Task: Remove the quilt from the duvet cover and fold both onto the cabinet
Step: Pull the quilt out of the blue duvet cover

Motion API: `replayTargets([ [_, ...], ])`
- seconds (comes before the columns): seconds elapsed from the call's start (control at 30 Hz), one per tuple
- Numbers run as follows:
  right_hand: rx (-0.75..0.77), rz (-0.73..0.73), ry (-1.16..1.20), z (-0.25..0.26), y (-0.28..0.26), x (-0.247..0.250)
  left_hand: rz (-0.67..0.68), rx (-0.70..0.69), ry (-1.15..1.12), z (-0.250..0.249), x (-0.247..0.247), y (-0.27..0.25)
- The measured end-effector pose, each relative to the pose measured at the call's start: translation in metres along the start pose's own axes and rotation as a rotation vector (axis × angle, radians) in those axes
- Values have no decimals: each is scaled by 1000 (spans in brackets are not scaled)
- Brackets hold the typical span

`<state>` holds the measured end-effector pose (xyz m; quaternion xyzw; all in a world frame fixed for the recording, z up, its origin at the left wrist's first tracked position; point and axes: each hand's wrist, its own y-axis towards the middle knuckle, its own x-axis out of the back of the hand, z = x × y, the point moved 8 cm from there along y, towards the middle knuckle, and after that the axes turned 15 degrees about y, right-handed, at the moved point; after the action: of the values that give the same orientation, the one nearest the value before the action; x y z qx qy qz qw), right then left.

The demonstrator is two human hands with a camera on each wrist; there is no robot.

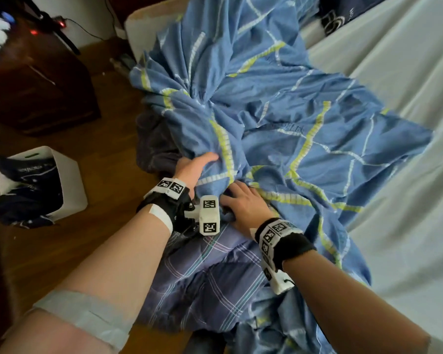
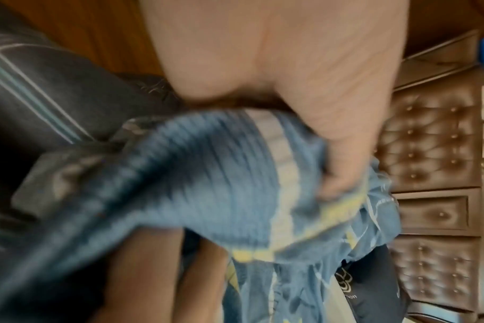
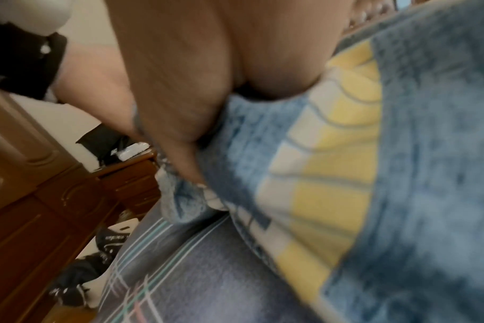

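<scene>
While the head view shows both hands bunched at the mouth of the cover (image 1: 279, 103), the risk is plain: the left hand (image 1: 193, 167) grips a wad of blue cloth at about 10 o'clock from the right hand (image 1: 243, 204), whose fingers are buried in the folds, so I cannot tell for sure what they hold. The plaid quilt (image 1: 210, 277) trails out toward 6 o'clock, off the bed (image 1: 394, 72) and down toward the floor (image 1: 100, 238); a hard tug could drag it onto the boards or snag it in the twisted opening. From the left wrist, the left hand (image 2: 304, 87) is closed on the cover (image 2: 221, 174), with the quilt (image 2: 42, 76) at 9 o'clock. From the right wrist, the right hand (image 3: 194, 76) seems tucked under the cover's (image 3: 373, 174) edge, quilt (image 3: 194, 273) at 6 o'clock; if it pinches both layers together, neither will slide free.
</scene>
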<state>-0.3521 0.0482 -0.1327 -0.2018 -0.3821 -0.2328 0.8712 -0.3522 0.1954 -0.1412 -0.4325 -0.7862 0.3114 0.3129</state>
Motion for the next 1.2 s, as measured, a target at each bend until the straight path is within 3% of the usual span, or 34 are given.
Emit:
replayTargets([
  [0.07, -35, 66, -27, 6, -4, -1, -92, -77, 258, -7, 4, -3],
  [0.13, -115, 66, -27, 3, -13, 10, 15, -30, 318, -1, -6, -10],
  [0.2, -232, 125, -47, -10, -29, 21, 72, -67, 384, 3, -9, -19],
  [0.3, -409, 273, -6, -22, -65, 36, -107, 14, 417, 12, 12, -42],
  [0.37, -461, 230, 88, -11, -84, 65, -212, -3, 424, 6, 27, -69],
  [0.47, -513, 138, 178, 21, -103, 118, -234, -165, 518, -32, 38, -131],
  [0.57, -522, 47, 195, 58, -114, 167, -174, -314, 677, -75, 38, -199],
  [0.8, -480, -118, 204, 151, -152, 254, 33, -477, 1012, -118, 44, -323],
  [1.0, -532, -74, 121, 217, -176, 256, 39, -636, 1276, -131, 86, -393],
  [1.2, -577, -111, 53, 293, -167, 225, -8, -775, 1357, -127, 175, -399],
])
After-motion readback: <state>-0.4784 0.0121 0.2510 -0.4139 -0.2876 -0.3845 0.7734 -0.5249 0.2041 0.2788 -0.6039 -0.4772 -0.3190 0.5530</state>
